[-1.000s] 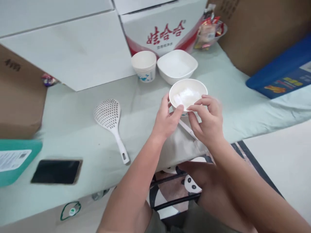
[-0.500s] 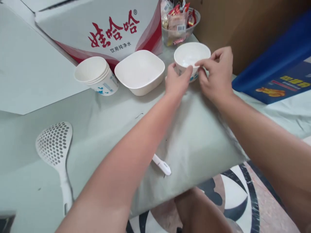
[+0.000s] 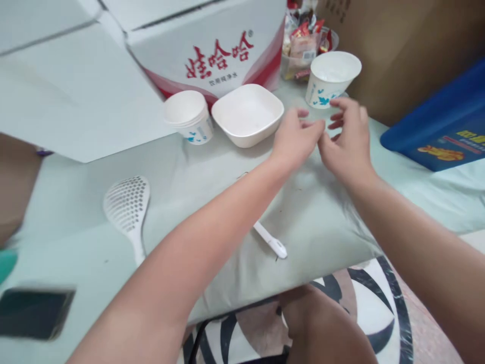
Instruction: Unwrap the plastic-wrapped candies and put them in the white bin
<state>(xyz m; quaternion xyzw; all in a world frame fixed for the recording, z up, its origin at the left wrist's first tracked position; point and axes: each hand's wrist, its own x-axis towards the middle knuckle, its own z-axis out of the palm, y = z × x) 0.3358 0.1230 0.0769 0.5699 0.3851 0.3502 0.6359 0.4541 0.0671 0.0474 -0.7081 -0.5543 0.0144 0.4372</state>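
Observation:
A white paper cup [image 3: 320, 96] with blue prints stands upright at the back right, just beyond both hands and apart from my left hand. My left hand [image 3: 297, 134] holds nothing visible; its fingers are loosely bent and its thumb reaches toward my right thumb. Close beside it, my right hand [image 3: 348, 136] has its fingers spread, with the fingertips near the cup's lower side. Left of the hands sits a white squarish bowl [image 3: 246, 114], and beyond it a tilted-looking stack of paper cups [image 3: 195, 131]. A white handle [image 3: 271, 240] pokes out from under my left forearm, its other end hidden.
A white slotted skimmer [image 3: 129, 205] and a dark phone [image 3: 34, 313] lie at the left. Behind stand a white and red carton [image 3: 223, 55], a tub of wrapped snacks [image 3: 303, 48] and a brown cardboard surface [image 3: 397, 55]. A blue box [image 3: 439, 121] is at the right.
Both hands have let go of the single paper cup and drawn back toward me, close together. The view has shifted left, bringing the phone further into sight.

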